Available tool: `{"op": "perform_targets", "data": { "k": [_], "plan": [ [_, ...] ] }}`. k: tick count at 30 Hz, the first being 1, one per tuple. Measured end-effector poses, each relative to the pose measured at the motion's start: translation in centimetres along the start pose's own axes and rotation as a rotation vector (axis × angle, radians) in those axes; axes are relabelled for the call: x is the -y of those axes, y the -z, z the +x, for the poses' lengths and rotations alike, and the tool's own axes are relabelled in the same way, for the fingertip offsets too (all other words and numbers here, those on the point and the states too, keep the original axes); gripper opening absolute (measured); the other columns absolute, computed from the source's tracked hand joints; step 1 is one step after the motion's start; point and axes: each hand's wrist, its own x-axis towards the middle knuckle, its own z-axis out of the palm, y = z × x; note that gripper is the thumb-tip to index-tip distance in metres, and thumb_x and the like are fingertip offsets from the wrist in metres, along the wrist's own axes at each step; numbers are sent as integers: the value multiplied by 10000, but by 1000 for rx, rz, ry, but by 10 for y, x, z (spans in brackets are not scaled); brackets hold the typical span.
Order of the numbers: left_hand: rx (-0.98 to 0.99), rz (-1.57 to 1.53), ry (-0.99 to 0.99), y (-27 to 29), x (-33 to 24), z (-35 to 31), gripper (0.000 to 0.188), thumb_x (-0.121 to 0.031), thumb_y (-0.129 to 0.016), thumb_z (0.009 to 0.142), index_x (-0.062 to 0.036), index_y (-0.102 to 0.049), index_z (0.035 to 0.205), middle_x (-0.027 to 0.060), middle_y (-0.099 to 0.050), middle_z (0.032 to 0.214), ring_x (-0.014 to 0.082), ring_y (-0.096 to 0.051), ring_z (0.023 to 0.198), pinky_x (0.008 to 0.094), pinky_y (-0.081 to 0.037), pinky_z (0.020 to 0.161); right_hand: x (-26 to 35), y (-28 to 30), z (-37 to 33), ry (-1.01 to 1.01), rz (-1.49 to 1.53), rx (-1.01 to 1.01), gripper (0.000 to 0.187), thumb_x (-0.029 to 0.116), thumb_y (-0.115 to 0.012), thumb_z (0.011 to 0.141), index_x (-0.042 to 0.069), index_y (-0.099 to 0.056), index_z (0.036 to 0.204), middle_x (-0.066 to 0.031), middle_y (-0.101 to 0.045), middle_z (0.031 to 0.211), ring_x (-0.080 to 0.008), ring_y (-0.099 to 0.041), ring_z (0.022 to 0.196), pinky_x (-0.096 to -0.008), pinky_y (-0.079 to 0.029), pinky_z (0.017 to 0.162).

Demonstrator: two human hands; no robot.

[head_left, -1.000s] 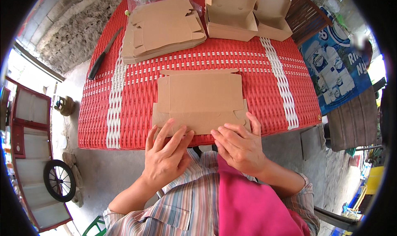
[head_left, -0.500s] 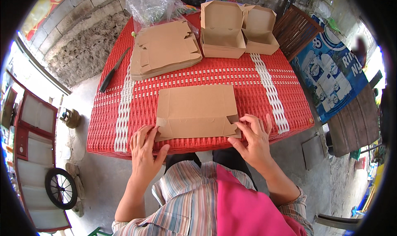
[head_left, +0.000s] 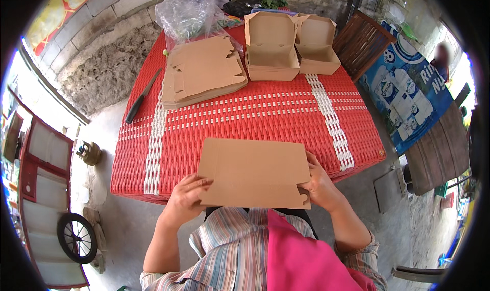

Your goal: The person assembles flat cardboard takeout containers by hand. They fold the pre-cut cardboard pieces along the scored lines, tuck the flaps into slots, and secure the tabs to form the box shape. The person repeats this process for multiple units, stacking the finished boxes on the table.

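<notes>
A flat brown cardboard box blank [head_left: 253,172] is held up in front of me, over the near edge of the red woven table [head_left: 245,125]. Its lower corners have cut notches and tabs. My left hand [head_left: 188,198] grips the left side, fingers curled by the notch. My right hand [head_left: 321,183] holds the right side, its fingers partly hidden behind the cardboard. Farther off lies a stack of flat box blanks [head_left: 201,74]. Two folded boxes stand with lids raised, a larger box [head_left: 273,64] and a smaller box [head_left: 319,58].
A knife with a black handle [head_left: 135,110] lies at the table's left side. Clear plastic bags [head_left: 186,18] sit behind the stack. A wooden chair [head_left: 363,46] and a blue printed banner [head_left: 408,92] are at the right. A spoked wheel [head_left: 76,238] stands at lower left.
The box blank has been lifted off the tabletop and brought toward me. Both hands have closed on its sides; before, they rested at its near corners.
</notes>
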Motion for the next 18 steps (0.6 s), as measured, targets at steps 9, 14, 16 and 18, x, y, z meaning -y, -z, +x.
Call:
{"op": "perform_targets", "data": {
  "k": [9, 14, 16, 18],
  "plan": [
    [106, -41, 15, 8, 4, 15, 349, -46, -767, 773, -43, -661, 1106, 120, -685, 1052, 347, -644, 1026, 452, -472, 965, 2, 12, 18, -284, 302, -69, 321, 224, -809, 767, 87, -714, 1042, -81, -700, 1096, -281, -649, 1049, -425, -440, 968],
    [-126, -438, 629, -3, 7, 41, 475, -137, -754, 853, 28, -567, 1257, 144, -695, 1074, 180, -661, 998, 339, -507, 908, 2, 4, 45, -659, 660, -207, 474, 186, -802, 828, -2, -595, 1211, -135, -688, 1138, -219, -645, 1075, -343, -487, 926],
    [-244, -389, 587, -13, 10, 48, 561, -145, -766, 840, 17, -510, 1312, 148, -686, 1094, 204, -661, 1014, 349, -507, 908, -8, -6, 47, -623, 755, -300, 631, 141, -809, 817, 4, -485, 1340, -133, -667, 1188, -226, -633, 1101, -340, -473, 957],
    [-329, -320, 568, -21, 5, 56, 628, -150, -774, 830, 8, -463, 1352, 152, -675, 1118, 229, -657, 1033, 357, -506, 912, -10, -10, 49, -586, 679, -354, 633, 125, -802, 822, 10, -474, 1351, -139, -650, 1230, -227, -626, 1125, -348, -466, 972]
  ]
}}
